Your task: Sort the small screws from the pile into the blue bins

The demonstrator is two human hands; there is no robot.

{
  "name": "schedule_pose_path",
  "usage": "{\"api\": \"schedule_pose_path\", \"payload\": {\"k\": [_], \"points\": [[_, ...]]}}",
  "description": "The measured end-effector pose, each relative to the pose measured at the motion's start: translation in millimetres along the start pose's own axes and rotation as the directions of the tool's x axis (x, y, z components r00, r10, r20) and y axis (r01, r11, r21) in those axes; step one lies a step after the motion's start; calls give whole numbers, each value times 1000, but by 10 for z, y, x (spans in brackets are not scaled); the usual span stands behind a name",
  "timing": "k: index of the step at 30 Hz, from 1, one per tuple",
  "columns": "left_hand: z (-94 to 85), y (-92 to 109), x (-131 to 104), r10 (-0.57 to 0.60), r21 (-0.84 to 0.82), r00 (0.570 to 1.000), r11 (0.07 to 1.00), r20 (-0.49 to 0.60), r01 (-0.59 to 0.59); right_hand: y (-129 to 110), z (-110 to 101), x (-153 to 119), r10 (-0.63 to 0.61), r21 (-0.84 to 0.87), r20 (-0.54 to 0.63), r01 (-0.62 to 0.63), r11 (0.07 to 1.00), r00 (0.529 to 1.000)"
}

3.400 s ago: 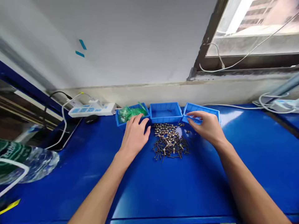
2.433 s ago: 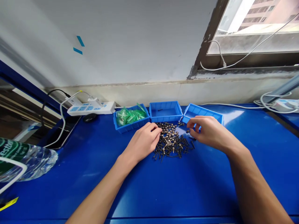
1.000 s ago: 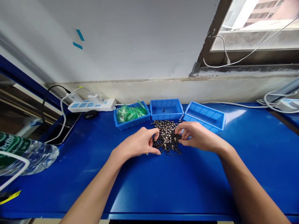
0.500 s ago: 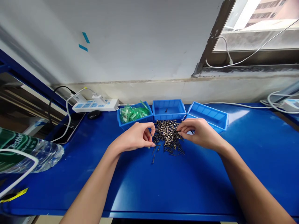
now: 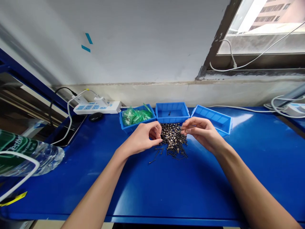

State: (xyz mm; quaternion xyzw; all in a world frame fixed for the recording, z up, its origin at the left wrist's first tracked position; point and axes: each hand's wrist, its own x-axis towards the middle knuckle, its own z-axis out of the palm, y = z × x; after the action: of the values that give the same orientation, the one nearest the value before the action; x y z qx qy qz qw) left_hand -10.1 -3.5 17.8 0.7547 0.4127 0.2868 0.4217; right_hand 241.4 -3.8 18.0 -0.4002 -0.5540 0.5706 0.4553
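A heap of dark metal screws [image 5: 173, 138] with paler heads lies on the blue table [image 5: 166, 190], between my two hands. At the heap's left edge is my left hand [image 5: 149, 136], its fingers curled and the thumb tip close to the forefinger; anything in the pinch is hidden. My right hand [image 5: 199, 129] is over the heap's right edge, thumb and fingers pressed together, and what they may grip is too small to make out. One loose screw [image 5: 152, 161] lies apart at the front left. Behind the heap stands a blue bin [image 5: 172, 120] with a small dark piece inside.
Left of the middle bin, another blue bin [image 5: 130, 129] holds green plastic packets [image 5: 138, 115]. A third blue bin [image 5: 212, 117] stands angled at the right. A power strip [image 5: 97, 108], a black mouse [image 5: 96, 116] and a large water bottle [image 5: 30, 154] are at the left.
My left hand has moved right and slightly up to the heap's edge. My right hand has lifted a little. The loose front screw has swung from nearly upright in view to slanting left.
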Motion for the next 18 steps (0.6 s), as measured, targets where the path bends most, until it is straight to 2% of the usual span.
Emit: {"api": "schedule_pose_path", "payload": {"k": [6, 8, 10, 14, 18], "points": [[-19, -13, 15, 30, -8, 999, 1000, -42, -30, 58, 57, 18, -131, 73, -78, 136, 988, 988], [-11, -2, 15, 38, -34, 997, 999, -70, -41, 64, 89, 19, -175, 15, -125, 178, 984, 977], [8, 13, 16, 41, -67, 994, 997, -102, -47, 73, 132, 16, -174, -87, -142, 163, 983, 975], [60, 44, 22, 45, -148, 986, 987, -159, -69, 99, 238, 2, -102, -244, -30, 92, 965, 994], [100, 48, 37, 48, -212, 977, 973, -207, -92, 110, 294, -6, -26, -168, 84, 40, 985, 996]]}}
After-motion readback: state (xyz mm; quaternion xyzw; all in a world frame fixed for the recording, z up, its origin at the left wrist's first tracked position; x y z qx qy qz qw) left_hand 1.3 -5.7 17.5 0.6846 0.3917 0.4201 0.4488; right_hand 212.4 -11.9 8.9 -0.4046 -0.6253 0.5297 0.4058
